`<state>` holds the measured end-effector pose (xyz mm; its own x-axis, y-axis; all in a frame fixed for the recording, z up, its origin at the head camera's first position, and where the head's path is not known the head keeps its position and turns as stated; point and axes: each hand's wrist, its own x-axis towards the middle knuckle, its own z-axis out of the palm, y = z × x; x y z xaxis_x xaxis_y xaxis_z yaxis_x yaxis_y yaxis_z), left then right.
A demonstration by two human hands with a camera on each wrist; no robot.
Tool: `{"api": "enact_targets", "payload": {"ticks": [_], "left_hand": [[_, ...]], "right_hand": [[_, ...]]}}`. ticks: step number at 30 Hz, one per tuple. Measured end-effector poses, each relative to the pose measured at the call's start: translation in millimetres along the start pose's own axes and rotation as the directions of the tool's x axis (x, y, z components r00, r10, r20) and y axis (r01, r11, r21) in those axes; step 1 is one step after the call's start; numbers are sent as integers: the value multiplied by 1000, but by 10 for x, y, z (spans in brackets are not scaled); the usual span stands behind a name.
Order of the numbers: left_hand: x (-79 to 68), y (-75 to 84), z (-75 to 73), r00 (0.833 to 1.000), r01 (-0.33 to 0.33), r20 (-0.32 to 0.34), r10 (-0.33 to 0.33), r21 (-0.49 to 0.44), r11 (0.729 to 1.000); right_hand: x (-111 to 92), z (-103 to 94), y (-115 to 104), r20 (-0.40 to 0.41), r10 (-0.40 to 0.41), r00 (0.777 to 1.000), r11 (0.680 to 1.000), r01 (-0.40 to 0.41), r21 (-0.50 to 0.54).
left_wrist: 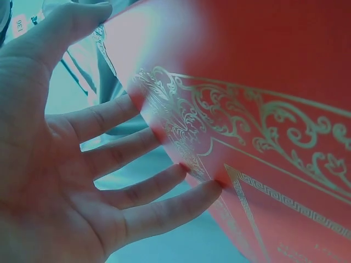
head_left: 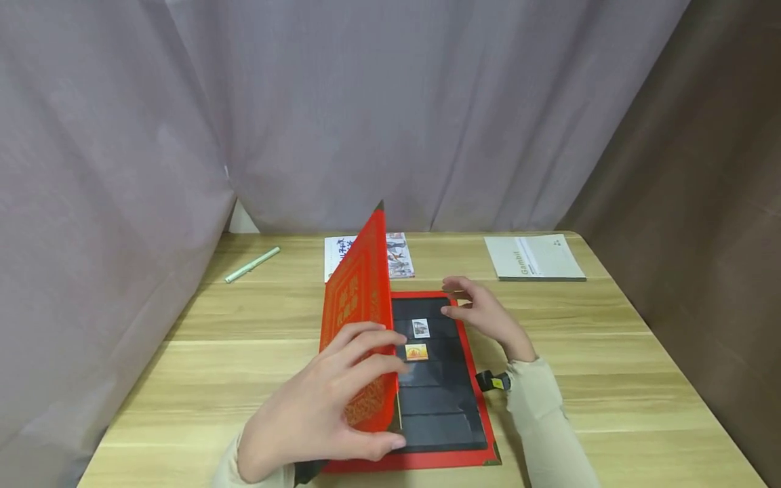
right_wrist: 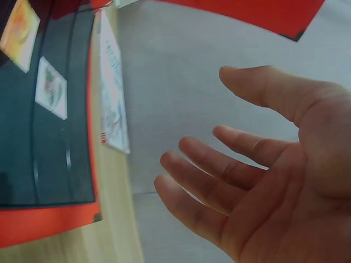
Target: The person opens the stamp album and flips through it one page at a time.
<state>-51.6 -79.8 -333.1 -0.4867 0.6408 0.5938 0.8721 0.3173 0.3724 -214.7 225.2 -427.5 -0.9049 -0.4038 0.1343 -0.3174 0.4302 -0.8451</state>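
A red stamp album lies on the table with its gold-patterned cover [head_left: 360, 291] raised nearly upright. Its black page [head_left: 439, 400] holds a grey-and-white stamp [head_left: 421, 328] above a yellow-orange stamp [head_left: 417, 352]. My left hand [head_left: 329, 386] is at the cover's outer face near the lower part, fingers extended and thumb spread away. In the left wrist view, its fingertips meet the edge of the patterned cover [left_wrist: 285, 55]. My right hand [head_left: 485, 315] hovers by the page's upper right edge. Its fingers are loosely bent and hold nothing, as the right wrist view shows.
Behind the raised cover lies an illustrated booklet [head_left: 399, 256], partly hidden. A pale green pen [head_left: 252, 264] is at the back left, and a light notebook marked Gambit [head_left: 537, 257] at the back right. Grey curtains [head_left: 366, 122] surround the wooden table [head_left: 232, 339].
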Motion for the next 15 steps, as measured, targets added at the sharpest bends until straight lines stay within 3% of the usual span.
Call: {"api": "enact_targets", "payload": {"ticks": [15], "left_hand": [[-147, 73, -202, 995, 97, -15, -97, -25, 995]], "right_hand": [[75, 111, 279, 36, 103, 994, 988, -98, -120]]}}
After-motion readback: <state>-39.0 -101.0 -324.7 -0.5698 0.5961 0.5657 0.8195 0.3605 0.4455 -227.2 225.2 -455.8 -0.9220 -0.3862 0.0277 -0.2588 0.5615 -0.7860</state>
